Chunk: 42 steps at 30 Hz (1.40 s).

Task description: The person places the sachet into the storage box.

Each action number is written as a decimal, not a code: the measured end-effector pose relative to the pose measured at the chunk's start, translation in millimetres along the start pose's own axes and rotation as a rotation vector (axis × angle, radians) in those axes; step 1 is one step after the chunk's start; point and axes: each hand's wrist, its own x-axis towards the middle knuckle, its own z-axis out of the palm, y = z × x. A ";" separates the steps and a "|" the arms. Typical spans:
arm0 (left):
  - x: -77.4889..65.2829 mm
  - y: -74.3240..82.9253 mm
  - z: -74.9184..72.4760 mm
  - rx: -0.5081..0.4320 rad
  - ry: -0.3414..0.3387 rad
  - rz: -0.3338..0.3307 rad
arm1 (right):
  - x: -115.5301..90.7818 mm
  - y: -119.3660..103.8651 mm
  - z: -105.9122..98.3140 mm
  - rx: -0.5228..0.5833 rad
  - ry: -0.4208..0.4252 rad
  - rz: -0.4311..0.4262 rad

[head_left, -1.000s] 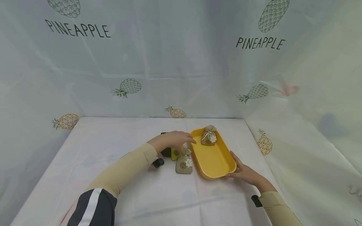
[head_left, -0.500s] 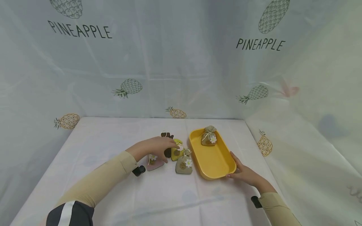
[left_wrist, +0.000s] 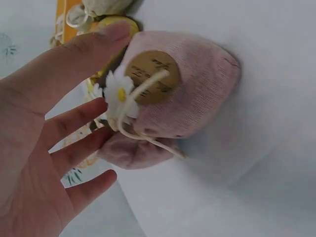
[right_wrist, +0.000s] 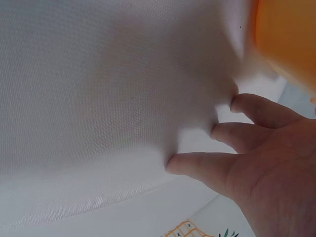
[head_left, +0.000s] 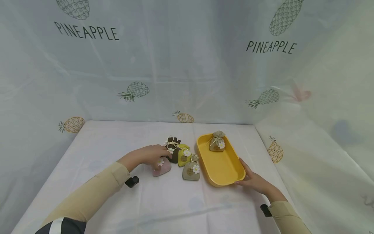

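My left hand [head_left: 148,155] reaches over a pink drawstring sachet [head_left: 164,167], partly covering it. In the left wrist view the fingers and thumb spread apart around the neck of this pink sachet [left_wrist: 192,84], which bears a white flower [left_wrist: 118,94] and a round brown label; none curls round it. My right hand [head_left: 257,182] lies at the near right corner of a yellow tray [head_left: 223,170], thumb at the front, fingers along the side. Three of its fingers [right_wrist: 242,136] stand on the cloth beside the tray wall. One beige sachet [head_left: 217,145] lies at the tray's far end.
Just right of the left hand sit a dark brown sachet [head_left: 173,158], a yellow-green sachet [head_left: 183,160] and another beige sachet [head_left: 191,173], close together. The latter is beside the tray's left wall. A pineapple-print curtain [head_left: 181,65] hangs behind the white-covered table [head_left: 163,208].
My left hand has moved left from beside the tray, past the yellow-green and dark brown sachets, to the pink one. My right hand and the tray stay in place.
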 end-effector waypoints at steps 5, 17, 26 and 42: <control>-1.9 -12.9 14.1 0.021 0.022 0.010 | -0.9 2.1 -0.1 -0.006 0.000 0.004; -3.1 -17.2 22.1 -0.020 0.004 -0.026 | 0.5 0.3 0.2 0.011 -0.003 -0.014; 3.2 -16.7 25.4 -0.056 0.013 -0.024 | 1.3 0.6 0.2 0.023 -0.005 -0.016; 4.2 -15.2 16.6 -0.099 0.018 0.019 | 0.8 0.7 1.5 0.011 0.002 -0.005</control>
